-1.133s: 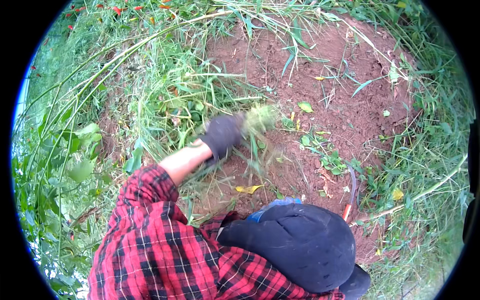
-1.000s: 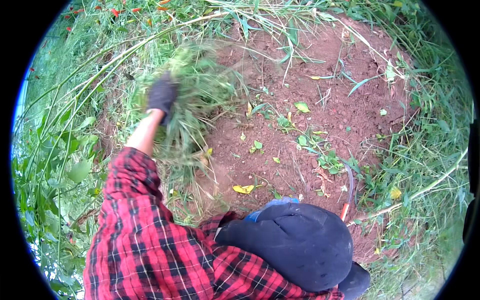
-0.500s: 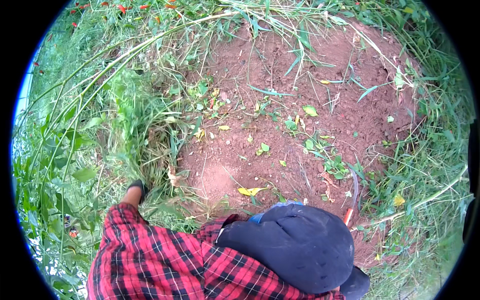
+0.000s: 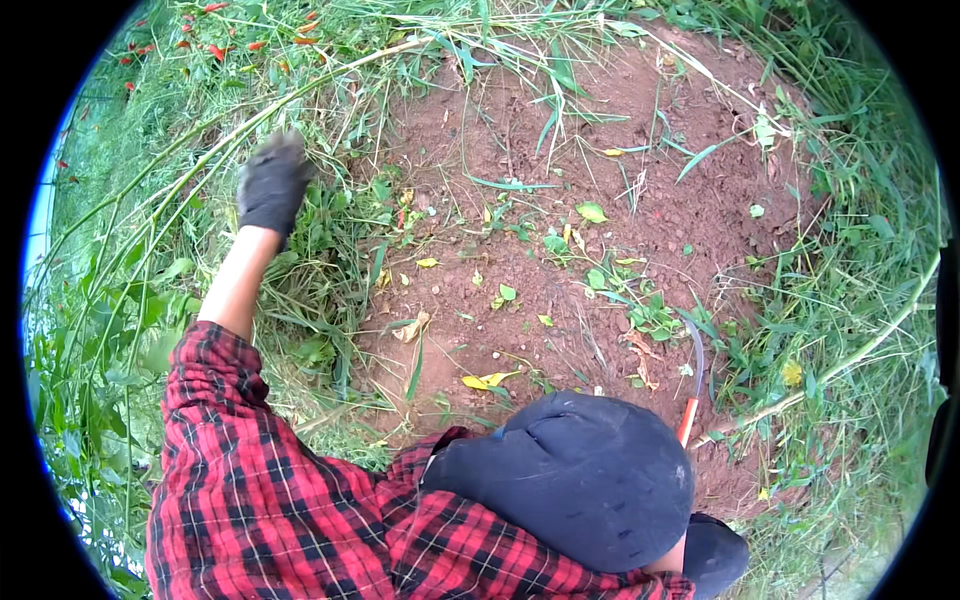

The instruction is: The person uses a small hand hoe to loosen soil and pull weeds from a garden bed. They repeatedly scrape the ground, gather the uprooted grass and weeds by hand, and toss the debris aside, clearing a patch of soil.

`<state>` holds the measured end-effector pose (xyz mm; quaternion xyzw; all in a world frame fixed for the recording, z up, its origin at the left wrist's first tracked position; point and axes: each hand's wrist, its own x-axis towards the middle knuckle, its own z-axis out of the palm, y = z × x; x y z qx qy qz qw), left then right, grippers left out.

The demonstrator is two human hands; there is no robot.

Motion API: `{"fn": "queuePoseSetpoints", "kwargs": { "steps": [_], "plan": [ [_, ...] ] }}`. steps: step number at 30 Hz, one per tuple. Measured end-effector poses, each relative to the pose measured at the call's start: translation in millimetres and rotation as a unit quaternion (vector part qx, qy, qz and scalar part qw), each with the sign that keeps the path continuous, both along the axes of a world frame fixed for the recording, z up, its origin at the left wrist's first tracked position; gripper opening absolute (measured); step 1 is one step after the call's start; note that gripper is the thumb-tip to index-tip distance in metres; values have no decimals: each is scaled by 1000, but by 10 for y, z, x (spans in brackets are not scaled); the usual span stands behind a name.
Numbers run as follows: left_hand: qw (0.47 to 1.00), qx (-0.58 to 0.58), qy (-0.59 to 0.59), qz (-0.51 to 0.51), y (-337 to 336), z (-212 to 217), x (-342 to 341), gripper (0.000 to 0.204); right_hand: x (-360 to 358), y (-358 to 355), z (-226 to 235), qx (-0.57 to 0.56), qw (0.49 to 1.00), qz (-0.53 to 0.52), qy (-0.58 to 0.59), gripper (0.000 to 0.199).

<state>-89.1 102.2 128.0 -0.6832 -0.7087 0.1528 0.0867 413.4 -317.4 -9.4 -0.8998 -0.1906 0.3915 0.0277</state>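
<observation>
My left hand (image 4: 272,185), in a dark glove, is stretched forward over the grass and leafy stems at the left of the bare soil. Its fingertips are smeared by motion, so I cannot tell whether they grip anything. A long green stalk (image 4: 222,145) arches beside it. My right hand (image 4: 715,556), also dark-gloved, shows only in part at the lower right, beyond my knee (image 4: 570,480); its fingers are hidden. A sickle with a curved blade (image 4: 697,355) and an orange handle (image 4: 687,420) lies on the soil just past the knee, apart from both hands.
Reddish-brown soil (image 4: 520,325) with scattered leaves lies ahead. Dense grass (image 4: 860,230) borders it on the right, and a thick pale stalk (image 4: 840,370) slants there. Red peppers (image 4: 217,52) dot the plants at the far left. A yellow leaf (image 4: 488,381) lies near my knee.
My left hand has moved well forward from low in the grass beside my sleeve. The blurred grass clump ahead of it no longer stands there. The sickle still lies on the soil.
</observation>
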Motion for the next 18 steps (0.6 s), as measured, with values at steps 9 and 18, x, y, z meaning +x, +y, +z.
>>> {"fn": "queuePoseSetpoints", "kwargs": {
  "steps": [9,18],
  "plan": [
    [921,-370,-114,40,-666,-2057,1152,63,-102,143,34,25,999,-27,16,47],
    [862,-435,-136,-224,-943,-1713,1595,33,-50,146,79,20,1000,2,-14,51]
  ]
}}
